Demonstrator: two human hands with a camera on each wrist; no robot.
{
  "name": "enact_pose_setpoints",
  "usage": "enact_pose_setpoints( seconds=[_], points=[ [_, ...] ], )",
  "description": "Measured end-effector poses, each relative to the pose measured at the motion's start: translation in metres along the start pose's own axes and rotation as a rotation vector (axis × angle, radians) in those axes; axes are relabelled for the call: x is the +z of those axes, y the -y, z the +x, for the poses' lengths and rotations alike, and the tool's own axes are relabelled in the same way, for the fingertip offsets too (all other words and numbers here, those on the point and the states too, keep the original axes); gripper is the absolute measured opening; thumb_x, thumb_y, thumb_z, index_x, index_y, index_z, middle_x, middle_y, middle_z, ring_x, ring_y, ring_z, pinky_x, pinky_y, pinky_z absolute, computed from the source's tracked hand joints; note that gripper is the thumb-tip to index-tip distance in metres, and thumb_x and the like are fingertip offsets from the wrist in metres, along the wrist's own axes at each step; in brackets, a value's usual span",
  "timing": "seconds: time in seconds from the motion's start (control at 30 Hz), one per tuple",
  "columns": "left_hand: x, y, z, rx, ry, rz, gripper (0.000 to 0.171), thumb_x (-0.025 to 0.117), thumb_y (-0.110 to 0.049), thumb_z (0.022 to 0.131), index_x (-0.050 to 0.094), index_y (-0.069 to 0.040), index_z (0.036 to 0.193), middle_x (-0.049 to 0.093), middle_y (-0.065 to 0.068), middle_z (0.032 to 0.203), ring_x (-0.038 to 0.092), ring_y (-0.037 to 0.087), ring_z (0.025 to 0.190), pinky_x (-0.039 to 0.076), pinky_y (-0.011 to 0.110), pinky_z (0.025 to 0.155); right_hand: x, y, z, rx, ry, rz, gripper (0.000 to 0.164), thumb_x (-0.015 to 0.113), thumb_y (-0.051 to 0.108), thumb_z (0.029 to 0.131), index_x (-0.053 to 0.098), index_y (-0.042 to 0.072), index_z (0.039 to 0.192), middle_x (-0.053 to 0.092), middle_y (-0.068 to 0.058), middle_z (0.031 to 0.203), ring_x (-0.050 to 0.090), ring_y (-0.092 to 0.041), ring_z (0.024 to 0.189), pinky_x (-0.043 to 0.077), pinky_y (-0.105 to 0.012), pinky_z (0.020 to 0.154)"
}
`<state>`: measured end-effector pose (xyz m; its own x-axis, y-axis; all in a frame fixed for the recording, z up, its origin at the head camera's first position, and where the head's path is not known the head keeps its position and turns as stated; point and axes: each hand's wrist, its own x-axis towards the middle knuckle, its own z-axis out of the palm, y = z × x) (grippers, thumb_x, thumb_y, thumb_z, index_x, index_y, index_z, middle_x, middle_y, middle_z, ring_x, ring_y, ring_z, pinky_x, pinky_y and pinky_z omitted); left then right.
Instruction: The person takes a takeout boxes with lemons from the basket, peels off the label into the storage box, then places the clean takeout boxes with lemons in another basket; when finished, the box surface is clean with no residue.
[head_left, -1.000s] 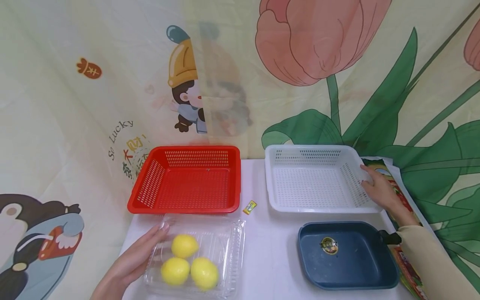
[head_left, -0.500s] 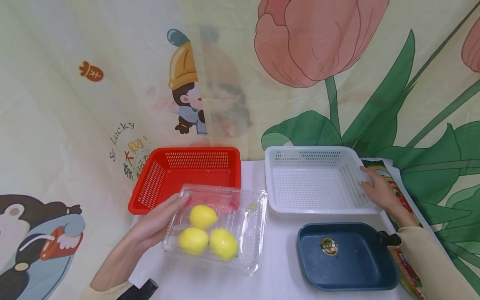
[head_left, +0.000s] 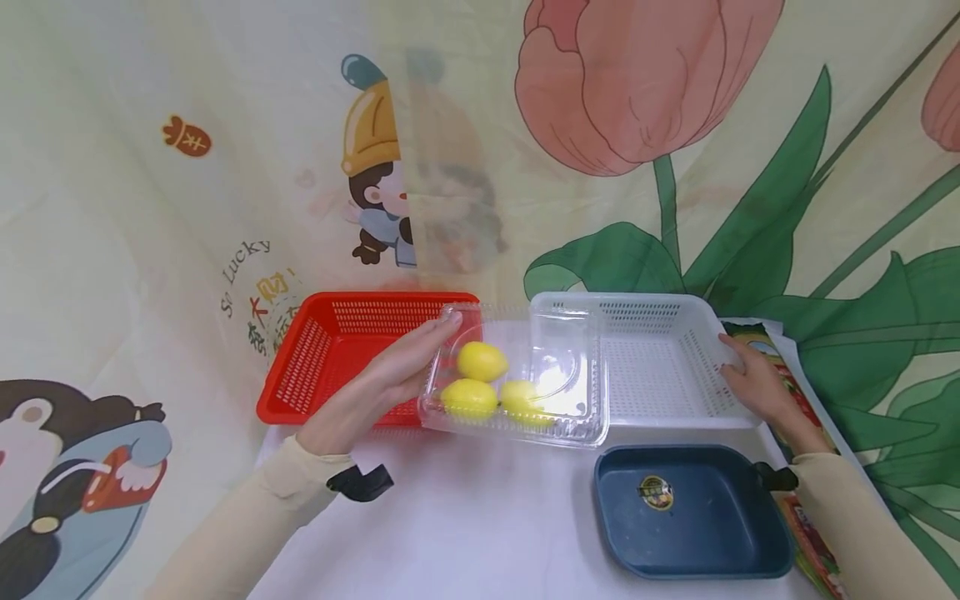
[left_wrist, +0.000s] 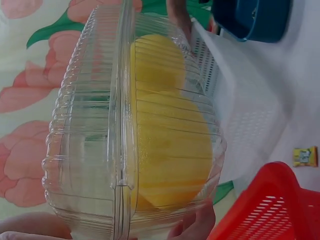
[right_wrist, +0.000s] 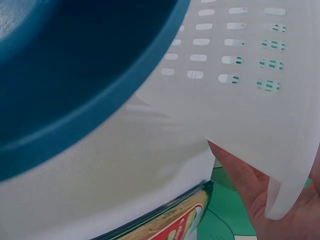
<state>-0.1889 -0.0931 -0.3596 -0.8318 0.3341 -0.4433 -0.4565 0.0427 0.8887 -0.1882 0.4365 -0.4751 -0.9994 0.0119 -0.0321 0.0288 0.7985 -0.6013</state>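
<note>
A clear plastic clamshell box (head_left: 562, 375) with three yellow lemons (head_left: 482, 362) inside is held up, tilted, in front of the gap between the two baskets. My left hand (head_left: 397, 367) grips its left side. In the left wrist view the lemons (left_wrist: 172, 135) lie against one half of the closed box. The white perforated basket (head_left: 660, 367) is partly hidden behind the box. At its right end my right hand (head_left: 757, 383) holds the rim; in the right wrist view the fingers (right_wrist: 237, 175) reach beneath the white rim.
The red perforated basket (head_left: 360, 367) stands at the back left. A dark blue rectangular pan (head_left: 690, 517) sits front right, before the white basket. Printed packages (head_left: 813, 533) lie along the right edge. A small yellow packet (left_wrist: 305, 156) lies near the red basket.
My left hand has lifted the box of lemons off the table and carried it rightward and away from me, past the red basket's front. The right hand stays at the white basket.
</note>
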Motion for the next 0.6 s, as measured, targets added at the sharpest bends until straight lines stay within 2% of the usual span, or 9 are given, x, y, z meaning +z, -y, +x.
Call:
enact_pose_setpoints(
  seconds=[0.17, 0.27, 0.4, 0.5, 0.6],
  points=[
    [0.022, -0.018, 0.022, 0.012, 0.055, -0.048, 0.069, 0.055, -0.045, 0.103, 0.025, -0.017, 0.158, 0.036, 0.011, 0.155, 0.039, 0.036, 0.142, 0.04, 0.057, 0.116, -0.001, -0.002, 0.0, 0.006, -0.004, -0.018, 0.061, 0.044, 0.011, 0.105, 0.018, -0.004, 0.159, 0.025, -0.044, 0.154, 0.036, -0.064, 0.131, 0.033, -0.081, 0.099],
    [0.033, -0.025, 0.035, 0.02, 0.097, -0.061, 0.064, 0.054, -0.044, 0.104, 0.03, -0.017, 0.157, 0.037, 0.011, 0.154, 0.04, 0.037, 0.141, 0.04, 0.056, 0.116, -0.002, -0.001, 0.0, 0.004, -0.008, -0.023, 0.061, 0.043, 0.012, 0.105, 0.018, -0.003, 0.159, 0.024, -0.044, 0.154, 0.034, -0.065, 0.132, 0.032, -0.081, 0.1],
    [0.047, -0.032, 0.052, 0.014, 0.109, -0.074, 0.063, 0.055, -0.047, 0.102, 0.036, -0.02, 0.156, 0.04, 0.011, 0.153, 0.041, 0.038, 0.14, 0.041, 0.057, 0.115, -0.003, -0.001, 0.0, 0.003, -0.011, -0.021, 0.061, 0.044, 0.012, 0.105, 0.019, -0.003, 0.159, 0.023, -0.044, 0.154, 0.033, -0.066, 0.132, 0.031, -0.081, 0.1],
    [0.057, -0.034, 0.064, -0.002, 0.089, -0.074, 0.065, 0.056, -0.049, 0.101, 0.037, -0.021, 0.156, 0.038, 0.012, 0.154, 0.039, 0.038, 0.139, 0.041, 0.06, 0.113, -0.003, -0.001, 0.0, 0.006, -0.009, -0.016, 0.061, 0.044, 0.011, 0.105, 0.019, -0.004, 0.159, 0.024, -0.044, 0.154, 0.033, -0.066, 0.133, 0.031, -0.081, 0.101],
    [0.064, -0.033, 0.072, -0.001, 0.093, -0.037, 0.065, 0.058, -0.052, 0.099, 0.039, -0.023, 0.155, 0.035, 0.011, 0.157, 0.038, 0.037, 0.138, 0.043, 0.061, 0.109, -0.002, -0.001, 0.0, 0.008, -0.008, -0.011, 0.061, 0.044, 0.011, 0.105, 0.019, -0.003, 0.159, 0.023, -0.043, 0.155, 0.032, -0.066, 0.134, 0.03, -0.081, 0.101]
  ],
)
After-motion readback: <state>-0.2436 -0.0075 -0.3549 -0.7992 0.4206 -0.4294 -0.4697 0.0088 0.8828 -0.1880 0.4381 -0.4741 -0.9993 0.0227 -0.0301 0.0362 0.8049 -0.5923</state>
